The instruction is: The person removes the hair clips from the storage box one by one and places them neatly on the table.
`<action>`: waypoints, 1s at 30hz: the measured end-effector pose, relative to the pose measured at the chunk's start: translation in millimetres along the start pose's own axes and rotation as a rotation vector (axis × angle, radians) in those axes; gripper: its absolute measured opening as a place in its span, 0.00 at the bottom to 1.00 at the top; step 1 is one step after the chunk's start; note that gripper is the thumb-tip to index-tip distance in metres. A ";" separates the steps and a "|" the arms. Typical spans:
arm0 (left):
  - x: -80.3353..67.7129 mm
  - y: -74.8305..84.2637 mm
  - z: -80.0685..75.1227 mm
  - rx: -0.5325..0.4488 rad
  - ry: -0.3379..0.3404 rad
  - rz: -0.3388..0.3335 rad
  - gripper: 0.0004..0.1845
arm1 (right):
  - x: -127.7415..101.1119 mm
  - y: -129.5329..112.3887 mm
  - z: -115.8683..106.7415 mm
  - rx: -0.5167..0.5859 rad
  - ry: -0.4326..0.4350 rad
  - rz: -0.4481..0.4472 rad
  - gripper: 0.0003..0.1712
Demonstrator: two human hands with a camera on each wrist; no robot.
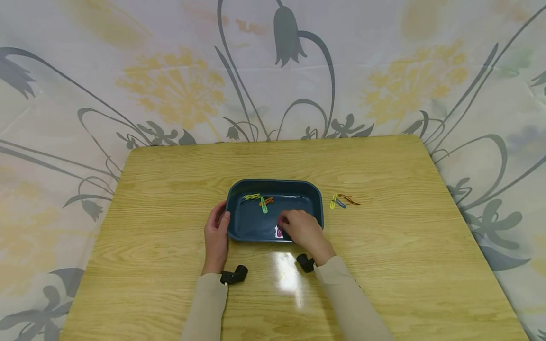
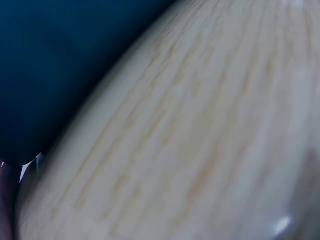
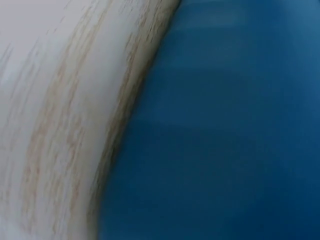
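A dark blue rectangular tray sits on the table. My left hand holds its left side, thumb at the rim and fingers along the outer wall. Over the front right of the tray, my right hand pinches a pink hair clip just above or at the floor; contact cannot be told. Yellow hair clips, an orange hair clip and a green hair clip lie inside, toward the back left. Both wrist views show mainly the tray's blue wall and the table.
Right of the tray, on the wooden table, lie a yellow hair clip, a blue hair clip and brownish-orange hair clips. A flower-patterned cloth hangs behind the table and at its sides.
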State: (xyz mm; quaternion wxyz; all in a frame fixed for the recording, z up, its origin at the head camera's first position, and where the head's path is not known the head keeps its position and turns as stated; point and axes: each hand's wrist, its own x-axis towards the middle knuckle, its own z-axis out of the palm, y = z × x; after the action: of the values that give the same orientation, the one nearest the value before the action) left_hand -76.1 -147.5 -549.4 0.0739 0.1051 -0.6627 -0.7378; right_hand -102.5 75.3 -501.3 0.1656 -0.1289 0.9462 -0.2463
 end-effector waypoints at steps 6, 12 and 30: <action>0.7 -2.6 -0.5 0.004 0.006 0.002 0.20 | -1.0 0.2 0.5 0.000 0.080 -0.003 0.05; -1.2 3.9 0.4 0.003 -0.001 -0.016 0.19 | -3.8 -1.1 -2.6 0.067 0.127 -0.005 0.04; -5.8 16.7 3.5 0.011 -0.008 -0.038 0.20 | -13.0 7.7 -1.8 0.290 0.450 -0.088 0.06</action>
State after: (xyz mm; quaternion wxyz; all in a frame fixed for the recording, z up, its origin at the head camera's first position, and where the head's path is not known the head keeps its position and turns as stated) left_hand -71.9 -144.6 -532.2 0.0566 0.1149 -0.6651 -0.7357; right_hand -92.6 86.8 -500.4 -0.0428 -0.0866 0.9075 -0.4088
